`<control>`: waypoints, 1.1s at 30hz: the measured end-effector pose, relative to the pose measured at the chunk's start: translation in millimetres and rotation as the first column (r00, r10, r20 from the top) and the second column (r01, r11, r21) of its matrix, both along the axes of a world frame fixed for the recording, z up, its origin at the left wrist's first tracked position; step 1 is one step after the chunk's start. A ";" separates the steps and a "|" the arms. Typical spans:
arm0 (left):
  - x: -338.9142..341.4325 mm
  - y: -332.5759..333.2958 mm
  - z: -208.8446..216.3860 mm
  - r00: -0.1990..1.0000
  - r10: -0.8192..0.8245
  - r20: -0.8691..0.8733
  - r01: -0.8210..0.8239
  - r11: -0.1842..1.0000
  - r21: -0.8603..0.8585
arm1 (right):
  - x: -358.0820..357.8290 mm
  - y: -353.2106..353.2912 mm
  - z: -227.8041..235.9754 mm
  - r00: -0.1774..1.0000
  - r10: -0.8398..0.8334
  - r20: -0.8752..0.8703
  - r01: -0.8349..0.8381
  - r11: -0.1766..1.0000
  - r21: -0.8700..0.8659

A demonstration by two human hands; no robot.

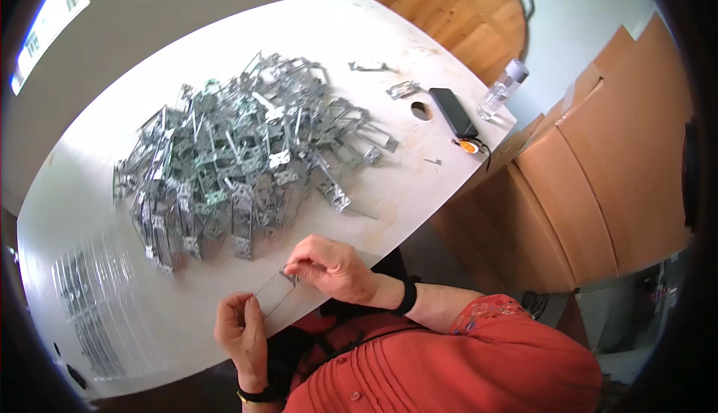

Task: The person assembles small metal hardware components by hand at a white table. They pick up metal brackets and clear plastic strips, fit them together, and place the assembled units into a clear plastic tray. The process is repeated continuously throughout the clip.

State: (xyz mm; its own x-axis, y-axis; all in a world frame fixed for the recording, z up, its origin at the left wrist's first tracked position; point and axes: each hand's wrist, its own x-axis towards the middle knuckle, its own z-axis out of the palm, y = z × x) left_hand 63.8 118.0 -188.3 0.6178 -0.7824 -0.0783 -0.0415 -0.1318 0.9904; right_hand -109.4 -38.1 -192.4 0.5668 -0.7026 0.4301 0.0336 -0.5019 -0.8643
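Between my two hands, close to the near edge of the white table (179,316), is a wire-and-plate metal bracket (289,276) with two thin parallel rods. My left hand (243,331) pinches its lower left end, which the fingers mostly hide. At the other end, by a small plate, my right hand (329,267) grips it with curled fingers. Just beyond lies a large tangled heap of similar metal brackets (232,144), some with a greenish tint.
Left of me lies a plastic-wrapped bundle of brackets (90,316). To the right are a black phone (453,112), a clear bottle (504,90), an orange round tag (469,146) and a table hole (421,110). Cardboard boxes (598,159) stand beyond the right edge.
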 end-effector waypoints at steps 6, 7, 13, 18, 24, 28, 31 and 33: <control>4.4 1.8 -6.6 0.990 0.046 0.134 -0.041 0.998 -0.039 | -0.7 -1.2 -11.1 0.995 -0.103 0.009 0.103 0.994 0.032; 2.2 -0.6 -5.0 0.997 0.028 0.074 -0.024 0.998 -0.058 | -4.5 -0.5 -19.1 0.993 -0.115 0.014 0.113 0.988 0.102; 3.9 1.8 -6.0 1.000 -0.001 -0.031 -0.002 0.995 -0.099 | -4.7 1.5 -12.2 1.000 0.003 0.010 -0.004 0.990 0.144; 3.2 3.0 -6.2 1.000 0.004 -0.015 -0.006 0.997 -0.081 | -3.9 1.5 -6.4 0.999 0.029 -0.018 -0.028 0.995 0.091; 2.6 2.0 -5.8 1.000 -0.001 -0.019 -0.001 0.997 -0.081 | -3.3 1.2 -0.1 0.997 0.026 -0.079 -0.025 1.000 0.008; 3.8 2.7 -6.3 1.000 -0.008 -0.019 0.006 0.997 -0.083 | -1.8 0.7 -3.9 0.997 0.012 -0.073 -0.014 1.000 -0.027; 4.6 2.8 -6.6 1.000 -0.013 -0.019 0.011 0.997 -0.079 | -0.9 0.6 -5.6 0.998 0.025 -0.052 -0.026 0.999 -0.020; 5.1 4.0 -7.1 0.999 -0.018 -0.041 0.015 0.997 -0.071 | -0.8 1.0 -8.9 0.998 0.044 -0.045 -0.043 0.999 0.017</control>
State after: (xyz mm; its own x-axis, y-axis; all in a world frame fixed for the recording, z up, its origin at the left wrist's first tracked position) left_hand 68.9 122.0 -195.4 0.6025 -0.7967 -0.0480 -0.0015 -0.0613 0.9981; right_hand -110.1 -37.1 -201.3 0.6153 -0.6838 0.3922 0.0160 -0.4866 -0.8735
